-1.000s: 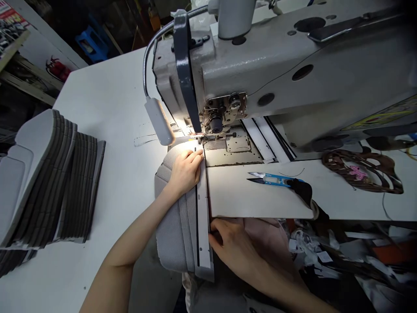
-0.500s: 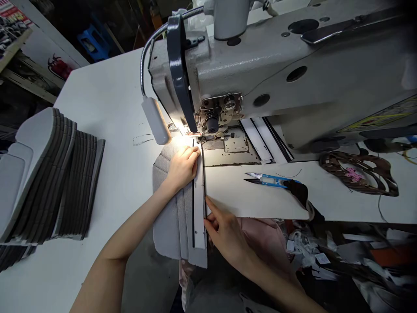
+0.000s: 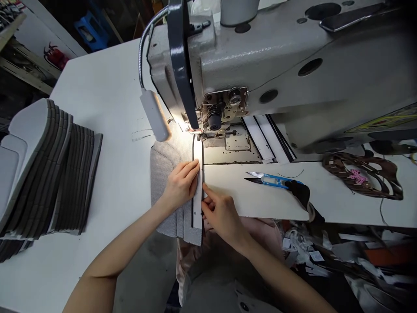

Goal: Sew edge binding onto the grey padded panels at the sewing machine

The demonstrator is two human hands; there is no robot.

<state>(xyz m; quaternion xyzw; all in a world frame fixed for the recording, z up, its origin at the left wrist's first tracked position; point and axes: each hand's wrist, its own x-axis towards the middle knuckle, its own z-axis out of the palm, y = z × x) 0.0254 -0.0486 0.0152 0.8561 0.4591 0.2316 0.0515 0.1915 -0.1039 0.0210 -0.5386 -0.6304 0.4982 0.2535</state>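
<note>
Grey panel (image 3: 163, 174) and white strip (image 3: 197, 217) have advanced toward 12 o'clock, to the sewing machine (image 3: 241, 56), suggesting progressing feed; left hand (image 3: 180, 184), shifted toward 6 o'clock, presses the strip, fingers bent; right hand (image 3: 221, 213) meets its 3 o'clock edge, thumb and forefinger slightly parted; whether either grip pinches cannot be told

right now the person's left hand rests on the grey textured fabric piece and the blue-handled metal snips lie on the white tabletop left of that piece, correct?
Not quite: the head view shows the blue-handled metal snips right of the grey textured fabric piece. They do lie on the white tabletop, and the left hand rests on that piece.
</note>
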